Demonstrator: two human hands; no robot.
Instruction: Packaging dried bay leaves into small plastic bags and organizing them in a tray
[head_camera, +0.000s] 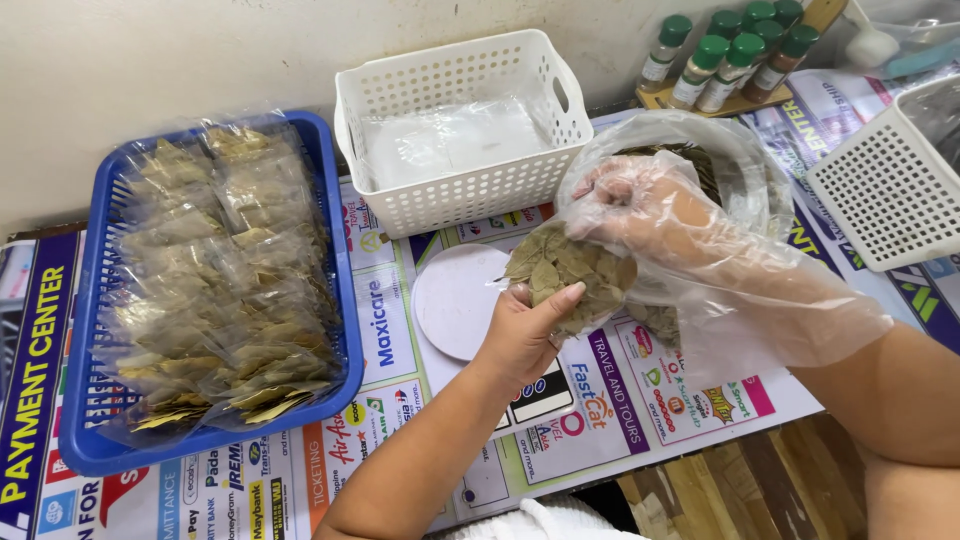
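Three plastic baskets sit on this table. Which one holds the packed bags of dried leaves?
The blue basket at the left, full of sealed leaf packets. The white basket behind the hands holds only clear plastic, and the white one at right is tilted.

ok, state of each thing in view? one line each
left hand: bare, holding a small bag of dried leaves
right hand: in a clear glove, pinching the leaves
blue tray: full of packed leaf bags
white basket: holds flat clear bags
big bag: open, leaves inside
scale: pan bare
jars: capped, upright
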